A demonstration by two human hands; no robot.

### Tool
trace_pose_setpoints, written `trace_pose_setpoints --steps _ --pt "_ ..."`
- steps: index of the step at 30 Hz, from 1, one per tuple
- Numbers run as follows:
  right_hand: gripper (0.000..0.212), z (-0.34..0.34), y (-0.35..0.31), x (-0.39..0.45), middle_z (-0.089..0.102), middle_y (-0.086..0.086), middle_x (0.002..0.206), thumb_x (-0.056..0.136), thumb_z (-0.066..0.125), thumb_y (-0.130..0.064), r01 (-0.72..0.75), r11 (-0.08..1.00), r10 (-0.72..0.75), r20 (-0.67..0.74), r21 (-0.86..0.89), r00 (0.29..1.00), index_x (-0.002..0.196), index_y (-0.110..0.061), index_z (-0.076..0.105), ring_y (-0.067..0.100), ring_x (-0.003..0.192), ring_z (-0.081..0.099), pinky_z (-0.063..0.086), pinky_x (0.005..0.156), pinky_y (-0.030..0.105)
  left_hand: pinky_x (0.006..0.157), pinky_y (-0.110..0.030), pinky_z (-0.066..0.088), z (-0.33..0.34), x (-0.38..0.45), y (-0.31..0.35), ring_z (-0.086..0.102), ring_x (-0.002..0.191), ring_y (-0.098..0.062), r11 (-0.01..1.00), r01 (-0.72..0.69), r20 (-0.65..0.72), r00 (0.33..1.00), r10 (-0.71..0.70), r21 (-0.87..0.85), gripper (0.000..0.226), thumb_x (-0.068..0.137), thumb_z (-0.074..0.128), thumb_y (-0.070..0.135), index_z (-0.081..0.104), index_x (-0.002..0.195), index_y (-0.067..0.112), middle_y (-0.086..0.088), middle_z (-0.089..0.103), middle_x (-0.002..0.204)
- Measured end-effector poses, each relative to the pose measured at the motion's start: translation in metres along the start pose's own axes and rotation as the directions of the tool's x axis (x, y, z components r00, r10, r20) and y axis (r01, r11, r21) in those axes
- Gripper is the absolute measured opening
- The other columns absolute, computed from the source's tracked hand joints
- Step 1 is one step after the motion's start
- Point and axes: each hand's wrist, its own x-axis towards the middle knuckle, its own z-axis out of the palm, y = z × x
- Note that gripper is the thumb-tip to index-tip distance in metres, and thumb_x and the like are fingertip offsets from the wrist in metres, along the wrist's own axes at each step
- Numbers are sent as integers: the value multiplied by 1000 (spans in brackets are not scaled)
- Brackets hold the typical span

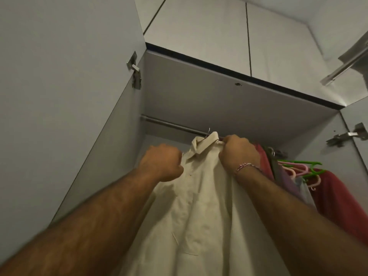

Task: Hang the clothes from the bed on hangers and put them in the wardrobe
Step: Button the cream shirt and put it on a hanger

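A cream collared shirt (pixel 199 206) hangs in front of me, its collar just under the wardrobe's metal rail (pixel 171 125). A thin wire hanger hook (pixel 208 131) pokes out above the collar, close to the rail. My left hand (pixel 162 161) grips the shirt's left shoulder with curled fingers. My right hand (pixel 238 151) grips the right shoulder by the collar, up against the rail. The hanger's body is hidden inside the shirt.
Red and purple clothes (pixel 338 196) hang on green and pink hangers (pixel 302 168) at the right end of the rail. The open wardrobe doors (pixel 69 96) stand on both sides. The left part of the rail is bare. Upper cupboards (pixel 199 32) sit above.
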Motion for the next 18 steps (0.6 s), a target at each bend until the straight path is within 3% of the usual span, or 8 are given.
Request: trace_pose_setpoints --steps 5,10,18 --pt "34 55 -21 25 70 12 119 98 48 -16 -23 999 20 -65 -46 998 127 -21 65 35 106 67 52 80 37 91 -43 57 29 31 -15 64 82 -17 998 -52 -39 998 52 -19 20 89 61 44 70 90 26 5 66 84" --pt "31 90 -37 48 69 15 120 100 47 -18 -47 995 39 -89 -89 995 126 -16 64 37 108 67 53 83 39 94 -47 54 54 46 -19 65 91 -22 995 -61 -65 996 56 -75 23 88 59 45 68 95 25 3 63 86" --pt "27 110 -42 80 68 18 120 100 46 -16 -69 992 66 -31 -108 997 118 -10 65 39 111 65 49 83 41 94 -47 51 77 48 -18 53 85 -20 995 -96 -31 995 96 -2 21 91 59 45 56 84 25 4 47 76"
